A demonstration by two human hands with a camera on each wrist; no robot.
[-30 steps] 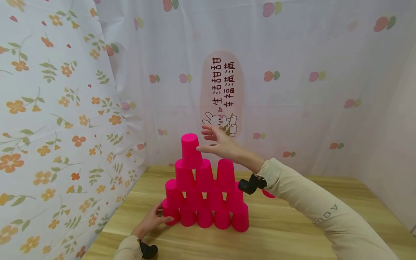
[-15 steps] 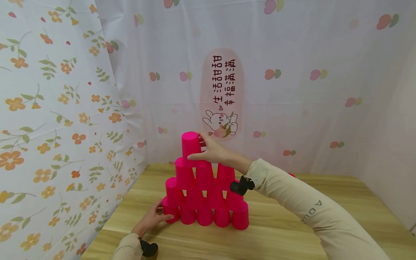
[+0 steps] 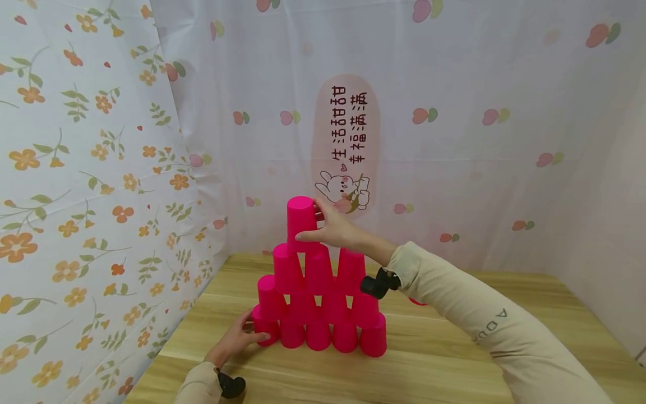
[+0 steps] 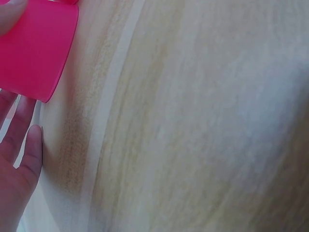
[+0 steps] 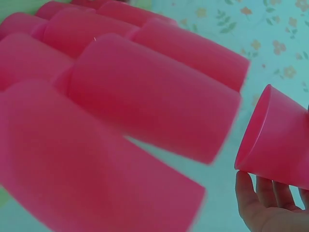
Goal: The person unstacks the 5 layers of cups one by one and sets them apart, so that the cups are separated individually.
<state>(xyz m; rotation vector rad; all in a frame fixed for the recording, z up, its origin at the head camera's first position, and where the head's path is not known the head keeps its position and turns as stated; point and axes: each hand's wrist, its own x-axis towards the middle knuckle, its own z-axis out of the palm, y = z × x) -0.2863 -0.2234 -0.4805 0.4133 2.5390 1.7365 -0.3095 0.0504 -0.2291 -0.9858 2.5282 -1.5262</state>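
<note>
Upside-down bright pink cups stand stacked as a pyramid in the head view. My right hand [image 3: 339,227] grips the top pink cup [image 3: 300,216], thumb in front and fingers behind. In the right wrist view this cup, its open rim facing the stack, is apart from the third-row cups [image 5: 154,96]. At the bottom left, my left hand [image 3: 236,340] holds the end cup [image 3: 266,330] of the lowest row between thumb and fingers. The left wrist view shows part of that cup [image 4: 36,53], with the little finger free of it.
The pyramid stands on a wood-grain table [image 3: 434,348]. A red edge [image 3: 418,301] of something shows past the right sleeve, mostly hidden. Patterned cloths hang behind the table [image 3: 454,168] and at its left [image 3: 91,185].
My right hand came in from the right, closed around the top cup, and raised it slightly off the third row. The left hand has stayed on the bottom-left cup.
</note>
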